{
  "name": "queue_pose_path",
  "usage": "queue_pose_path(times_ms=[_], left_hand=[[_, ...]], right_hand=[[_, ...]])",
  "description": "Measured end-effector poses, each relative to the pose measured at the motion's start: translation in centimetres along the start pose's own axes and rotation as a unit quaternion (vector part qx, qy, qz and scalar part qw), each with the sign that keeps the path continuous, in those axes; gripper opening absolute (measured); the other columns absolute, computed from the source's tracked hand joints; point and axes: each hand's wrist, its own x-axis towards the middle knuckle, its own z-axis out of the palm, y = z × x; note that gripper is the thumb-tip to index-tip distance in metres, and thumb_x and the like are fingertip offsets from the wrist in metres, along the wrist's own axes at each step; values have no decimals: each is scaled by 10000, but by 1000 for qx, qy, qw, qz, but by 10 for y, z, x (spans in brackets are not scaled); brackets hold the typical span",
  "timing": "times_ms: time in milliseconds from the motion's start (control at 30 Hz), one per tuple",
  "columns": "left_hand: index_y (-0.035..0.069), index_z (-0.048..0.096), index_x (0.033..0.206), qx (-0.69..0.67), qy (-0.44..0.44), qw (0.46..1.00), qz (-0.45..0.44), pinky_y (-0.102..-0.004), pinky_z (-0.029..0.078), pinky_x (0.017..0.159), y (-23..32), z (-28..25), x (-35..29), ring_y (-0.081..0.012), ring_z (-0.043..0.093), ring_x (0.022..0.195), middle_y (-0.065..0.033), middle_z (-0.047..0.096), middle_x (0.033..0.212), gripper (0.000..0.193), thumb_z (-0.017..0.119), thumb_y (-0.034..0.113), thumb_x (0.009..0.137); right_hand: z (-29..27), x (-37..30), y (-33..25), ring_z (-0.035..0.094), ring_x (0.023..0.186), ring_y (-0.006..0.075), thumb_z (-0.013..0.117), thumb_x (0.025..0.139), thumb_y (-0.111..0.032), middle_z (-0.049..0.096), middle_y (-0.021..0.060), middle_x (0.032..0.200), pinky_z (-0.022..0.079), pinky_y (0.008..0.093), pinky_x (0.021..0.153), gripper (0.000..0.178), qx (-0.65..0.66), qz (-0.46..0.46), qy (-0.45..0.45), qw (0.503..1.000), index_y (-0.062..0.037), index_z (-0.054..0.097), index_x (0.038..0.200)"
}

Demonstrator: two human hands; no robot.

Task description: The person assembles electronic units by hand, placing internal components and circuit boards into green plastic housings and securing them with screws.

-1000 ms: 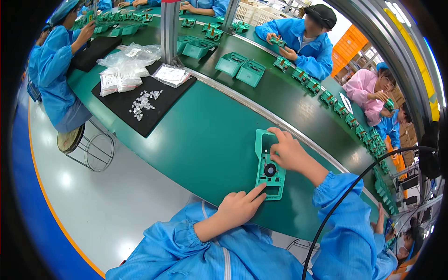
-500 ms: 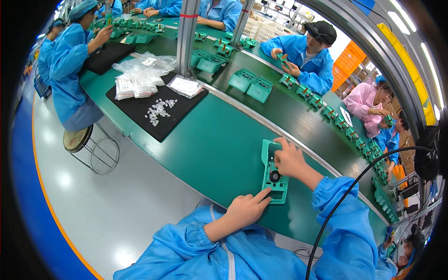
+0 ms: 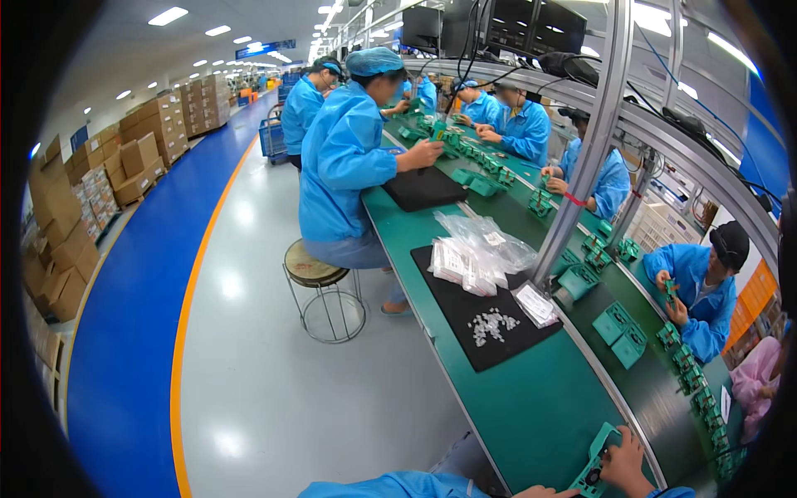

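Observation:
At the lower right of the head view, a green plastic housing (image 3: 595, 458) with a round black part inside lies tilted on the green bench. My right hand (image 3: 628, 465) is closed over its far right side, with bent fingers gripping the frame. My left hand (image 3: 541, 493) is mostly cut off by the lower edge. One of its fingers stretches out to the near end of the housing; the others are hidden.
A black mat (image 3: 490, 353) holds small clear pieces (image 3: 494, 324) and plastic bags (image 3: 475, 257). Beyond the metal rail, green housings (image 3: 621, 332) and a row of green assemblies (image 3: 696, 380) line the bench. A co-worker (image 3: 344, 162) sits on a round stool (image 3: 314, 270). A metal post (image 3: 585, 158) rises there.
The view has swung left and up, so the aisle and stacked boxes show and my hands sit lower right. Both hands stay at the green housing.

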Motion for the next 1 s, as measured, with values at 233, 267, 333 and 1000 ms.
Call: queue_pose_path(times_ms=[233,267,333,1000], left_hand=[[109,525,740,15,-16,1000,-12,-302,407,442,-4,-4,4,-175,511,503,-61,530,981,54,502,158,743],[109,524,743,23,2,1000,-5,-301,405,441,-5,-5,6,-172,510,504,-59,529,975,51,505,156,741],[109,524,742,19,-3,1000,-8,-299,404,441,-5,-4,5,-171,509,505,-58,530,982,48,508,154,738],[121,584,835,20,-33,999,-27,-297,409,449,-7,-13,11,-176,523,515,-28,558,1040,109,549,151,737]], right_hand=[[-12,12,-4,414,974,381,650,534,-103,369,177,1206,354,446,795,102,-2,-3,-25,1000,-51,625,618],[-12,13,-3,414,974,381,650,534,-103,369,177,1206,354,446,795,102,-1,-2,-25,1000,-51,625,618],[-11,14,2,415,963,395,663,544,-120,366,188,1197,371,456,789,124,-16,-22,-50,998,-47,633,640],[-10,14,-14,362,1010,413,673,526,-85,328,190,1232,330,467,767,158,4,0,-23,1000,-21,597,650]])
